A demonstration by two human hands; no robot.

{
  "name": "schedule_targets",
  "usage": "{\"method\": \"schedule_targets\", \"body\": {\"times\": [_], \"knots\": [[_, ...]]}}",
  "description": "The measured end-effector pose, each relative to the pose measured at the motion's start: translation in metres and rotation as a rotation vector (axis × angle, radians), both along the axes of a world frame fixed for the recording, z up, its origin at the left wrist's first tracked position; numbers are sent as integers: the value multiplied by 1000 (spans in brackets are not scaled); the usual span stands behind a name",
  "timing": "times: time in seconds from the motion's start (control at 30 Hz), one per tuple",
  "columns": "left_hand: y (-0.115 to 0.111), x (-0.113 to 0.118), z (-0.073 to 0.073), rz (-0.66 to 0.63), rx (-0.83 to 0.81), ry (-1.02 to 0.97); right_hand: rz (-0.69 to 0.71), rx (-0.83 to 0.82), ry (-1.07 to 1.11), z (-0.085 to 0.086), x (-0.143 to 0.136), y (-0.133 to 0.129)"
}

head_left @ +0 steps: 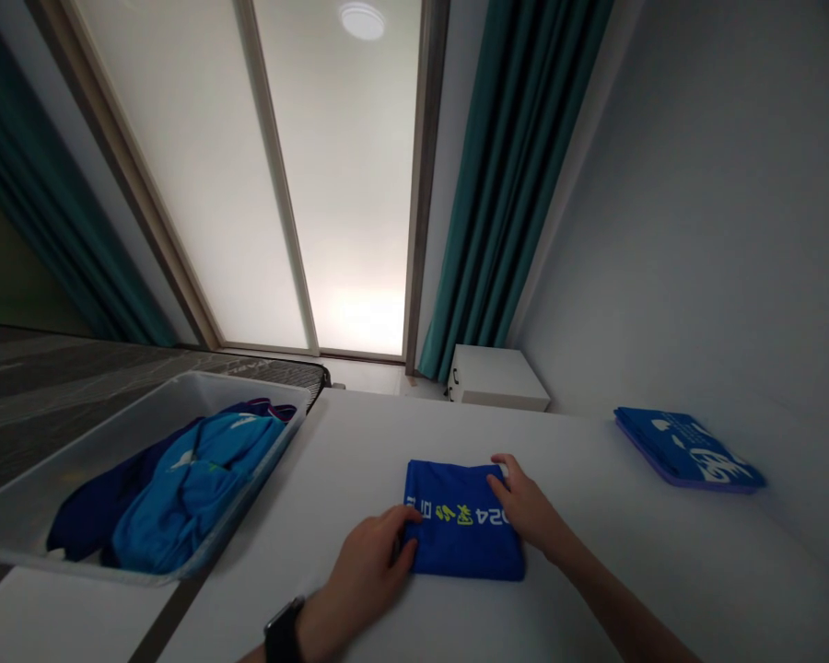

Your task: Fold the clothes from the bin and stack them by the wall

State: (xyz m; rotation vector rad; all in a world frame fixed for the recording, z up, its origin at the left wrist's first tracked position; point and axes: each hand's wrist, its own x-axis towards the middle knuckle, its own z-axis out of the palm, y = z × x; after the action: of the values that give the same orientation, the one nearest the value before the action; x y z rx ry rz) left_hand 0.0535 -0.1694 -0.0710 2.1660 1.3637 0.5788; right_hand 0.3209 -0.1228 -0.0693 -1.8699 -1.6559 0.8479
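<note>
Between left grip (367,564) and right grip (531,511), folded blue cloth (464,545), touching both

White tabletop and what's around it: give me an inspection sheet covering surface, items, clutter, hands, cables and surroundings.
Surface: white tabletop.
Job's things: folded blue cloth, printed, lying flat; folded pile at right, blue over purple.
Clutter: loose clothes heaped in a translucent bin.
Hands: left hand touches the cloth's left edge; right hand, its right.
Cables: nothing seen.
Surroundings: teal curtains, frosted panels, white cabinet.
</note>
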Motion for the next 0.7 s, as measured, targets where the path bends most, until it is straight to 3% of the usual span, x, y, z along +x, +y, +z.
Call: {"method": "schedule_targets", "body": {"times": [0.13, 0.33, 0.5, 0.7], "knots": [[-2, 2, -4, 16, 57, -7, 25, 97, -156, -6, 0, -1], [-4, 4, -1, 38, 44, 19, 24, -6, -383, 4, -14, -4], [-6, 5, 1, 57, 8, 53, -20, -51, -360, 16, -14, -10], [-8, 7, 0, 63, 46, 92, 10, -95, -397, 14, -17, -41]]}}
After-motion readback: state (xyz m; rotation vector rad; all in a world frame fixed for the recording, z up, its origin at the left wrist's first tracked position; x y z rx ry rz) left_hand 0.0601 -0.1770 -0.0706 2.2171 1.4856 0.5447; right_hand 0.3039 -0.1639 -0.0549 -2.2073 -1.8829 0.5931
